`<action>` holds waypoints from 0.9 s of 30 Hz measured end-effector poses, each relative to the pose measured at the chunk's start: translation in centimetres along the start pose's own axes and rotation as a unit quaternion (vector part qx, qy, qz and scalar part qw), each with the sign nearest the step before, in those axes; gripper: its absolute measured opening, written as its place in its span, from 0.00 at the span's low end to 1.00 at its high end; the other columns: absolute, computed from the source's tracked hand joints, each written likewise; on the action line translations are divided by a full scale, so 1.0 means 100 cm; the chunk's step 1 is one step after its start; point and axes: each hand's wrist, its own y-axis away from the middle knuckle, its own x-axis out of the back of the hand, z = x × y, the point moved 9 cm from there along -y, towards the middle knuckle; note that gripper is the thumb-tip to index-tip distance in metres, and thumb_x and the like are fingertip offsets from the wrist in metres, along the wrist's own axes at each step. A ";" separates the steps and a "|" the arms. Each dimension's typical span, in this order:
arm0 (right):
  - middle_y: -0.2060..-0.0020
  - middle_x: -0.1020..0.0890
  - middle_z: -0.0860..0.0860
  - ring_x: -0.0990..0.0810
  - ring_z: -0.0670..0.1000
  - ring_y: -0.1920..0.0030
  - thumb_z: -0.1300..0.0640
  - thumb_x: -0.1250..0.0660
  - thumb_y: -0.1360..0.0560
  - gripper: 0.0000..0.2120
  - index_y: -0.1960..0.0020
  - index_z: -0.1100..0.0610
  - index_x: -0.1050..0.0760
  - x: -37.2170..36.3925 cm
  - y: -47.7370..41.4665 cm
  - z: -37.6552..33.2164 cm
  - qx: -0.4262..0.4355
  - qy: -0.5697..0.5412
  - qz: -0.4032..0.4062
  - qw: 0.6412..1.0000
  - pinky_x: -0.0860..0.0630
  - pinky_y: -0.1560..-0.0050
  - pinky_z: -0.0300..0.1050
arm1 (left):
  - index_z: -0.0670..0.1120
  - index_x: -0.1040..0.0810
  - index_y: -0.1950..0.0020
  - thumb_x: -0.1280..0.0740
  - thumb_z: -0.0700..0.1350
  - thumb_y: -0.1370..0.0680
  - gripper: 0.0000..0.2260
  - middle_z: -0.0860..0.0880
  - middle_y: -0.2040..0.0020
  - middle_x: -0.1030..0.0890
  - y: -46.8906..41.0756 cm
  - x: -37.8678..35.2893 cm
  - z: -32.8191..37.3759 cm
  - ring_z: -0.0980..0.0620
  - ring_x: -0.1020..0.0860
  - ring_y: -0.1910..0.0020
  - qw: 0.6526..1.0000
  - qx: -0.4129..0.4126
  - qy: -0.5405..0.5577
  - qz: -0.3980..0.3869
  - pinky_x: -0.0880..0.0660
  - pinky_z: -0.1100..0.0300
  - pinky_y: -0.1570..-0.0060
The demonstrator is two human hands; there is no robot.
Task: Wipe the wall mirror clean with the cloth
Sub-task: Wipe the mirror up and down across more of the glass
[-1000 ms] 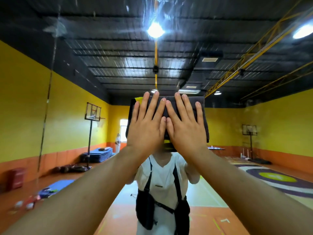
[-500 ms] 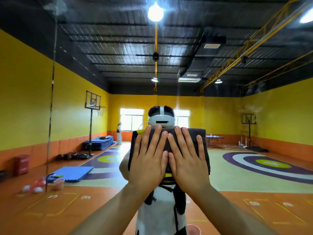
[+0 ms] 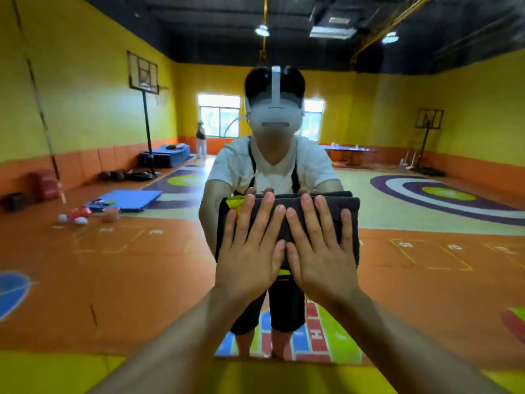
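Fingers [image 3: 265, 213] pointing up, cloth [image 3: 352, 213] long axis horizontal

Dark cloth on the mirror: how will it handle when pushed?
Probably soft and floppy: the cloth sits folded in layers. Likely light: the flat left hand and right hand alone pin it to the mirror. It may bunch if pushed unevenly.

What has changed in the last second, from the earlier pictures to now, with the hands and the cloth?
The left hand and right hand slid the dark cloth down the mirror, from the reflected head's height to the reflected waist. Both stay flat, side by side, pressing it; nothing was gripped or released.
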 end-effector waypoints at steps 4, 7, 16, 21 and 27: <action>0.18 0.45 0.59 0.48 0.59 0.17 0.48 0.40 0.16 0.31 0.17 0.55 0.44 -0.016 0.050 -0.019 -0.011 -0.005 0.000 1.000 0.52 0.20 0.68 | 0.46 0.47 0.16 0.46 0.53 0.14 0.27 0.46 0.17 0.47 0.050 -0.014 0.010 0.42 0.53 0.16 1.000 -0.008 0.014 0.002 0.53 0.43 0.19; 0.18 0.46 0.59 0.47 0.60 0.17 0.47 0.41 0.15 0.29 0.17 0.55 0.43 -0.029 0.092 -0.036 -0.005 -0.008 0.002 1.000 0.50 0.21 0.69 | 0.47 0.48 0.15 0.46 0.53 0.14 0.28 0.46 0.16 0.48 0.093 -0.028 0.019 0.41 0.52 0.16 1.000 -0.016 0.019 -0.009 0.52 0.42 0.20; 0.16 0.53 0.57 0.52 0.58 0.16 0.45 0.45 0.15 0.32 0.16 0.54 0.50 -0.071 0.241 -0.097 0.002 -0.049 -0.033 0.998 0.57 0.19 0.65 | 0.46 0.50 0.15 0.48 0.55 0.14 0.29 0.46 0.15 0.56 0.250 -0.067 0.052 0.41 0.55 0.17 0.997 -0.050 0.042 -0.034 0.56 0.43 0.19; 0.16 0.54 0.56 0.53 0.58 0.16 0.44 0.44 0.16 0.33 0.15 0.53 0.51 -0.097 0.324 -0.132 0.003 -0.049 -0.056 0.997 0.59 0.19 0.64 | 0.47 0.54 0.15 0.49 0.56 0.15 0.31 0.46 0.15 0.58 0.339 -0.092 0.068 0.41 0.58 0.17 0.996 -0.055 0.036 -0.056 0.59 0.43 0.19; 0.16 0.56 0.57 0.56 0.57 0.16 0.44 0.38 0.16 0.36 0.15 0.53 0.51 -0.123 0.417 -0.162 0.032 -0.054 -0.108 0.992 0.60 0.19 0.63 | 0.45 0.54 0.15 0.43 0.57 0.16 0.34 0.44 0.15 0.59 0.437 -0.116 0.088 0.39 0.61 0.17 0.992 -0.057 0.052 -0.101 0.62 0.42 0.19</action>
